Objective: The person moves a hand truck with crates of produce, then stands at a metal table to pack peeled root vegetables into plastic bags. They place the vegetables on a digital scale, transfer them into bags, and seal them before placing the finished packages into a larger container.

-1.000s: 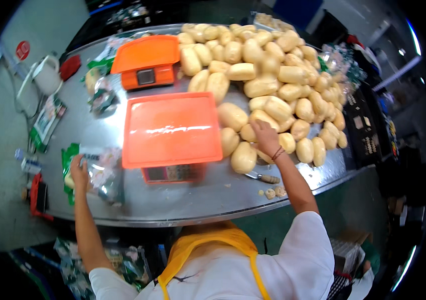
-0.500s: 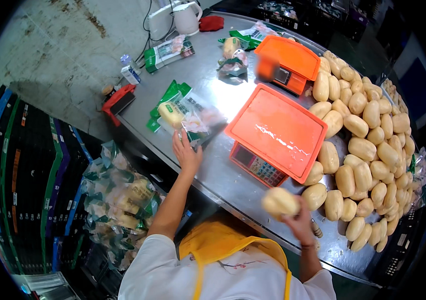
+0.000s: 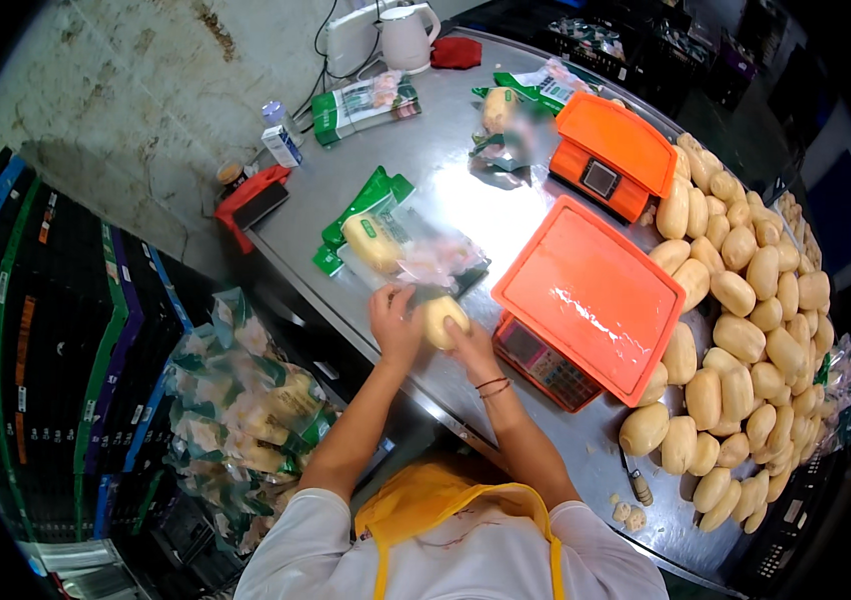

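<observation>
My left hand has curled fingers gripping the near edge of a clear and green plastic bag on the steel table. In my right hand is a pale lotus root, held beside my left fingers at the bag's near end. Another root shows in the bag. The large orange-red scale stands just right of my hands, with a smaller orange scale behind it.
A heap of lotus roots covers the table's right side, with a knife near it. Packets, a kettle and a red device line the far left. Stacked black crates and filled bags stand at left.
My right hand has taken a root from the pile and moved it left to the bag, beside my left hand. The view has swung toward the left.
</observation>
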The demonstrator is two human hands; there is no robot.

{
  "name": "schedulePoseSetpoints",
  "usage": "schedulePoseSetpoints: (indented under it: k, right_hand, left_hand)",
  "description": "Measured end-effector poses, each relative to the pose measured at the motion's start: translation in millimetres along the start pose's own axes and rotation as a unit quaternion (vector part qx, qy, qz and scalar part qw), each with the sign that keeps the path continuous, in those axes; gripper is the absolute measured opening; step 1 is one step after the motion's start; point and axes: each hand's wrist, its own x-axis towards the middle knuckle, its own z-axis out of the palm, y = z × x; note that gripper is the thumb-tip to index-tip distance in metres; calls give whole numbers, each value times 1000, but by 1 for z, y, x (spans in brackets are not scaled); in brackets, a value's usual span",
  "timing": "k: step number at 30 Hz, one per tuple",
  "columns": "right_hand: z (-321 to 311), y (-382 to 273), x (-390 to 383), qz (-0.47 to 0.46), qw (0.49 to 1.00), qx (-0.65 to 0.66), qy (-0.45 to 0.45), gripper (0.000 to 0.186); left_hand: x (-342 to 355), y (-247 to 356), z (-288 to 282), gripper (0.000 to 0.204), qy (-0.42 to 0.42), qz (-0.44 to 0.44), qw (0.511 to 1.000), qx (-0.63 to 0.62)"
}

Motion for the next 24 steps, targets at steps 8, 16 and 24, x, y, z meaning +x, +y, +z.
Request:
schedulePoseSetpoints:
  k: [8, 16, 24]
  right_hand:
    - [21, -1, 41, -23, 989, 148, -1, 34]
    - [25, 9, 77, -69, 980, 144, -121, 27]
    - [37, 15, 85, -6, 958, 255, -131, 29]
  left_hand:
    - [6, -4, 10, 26, -1, -21, 998, -58]
    - [18, -5, 7, 26, 10, -20, 997, -79]
    - [24, -7, 4, 23, 15, -8, 995, -97]
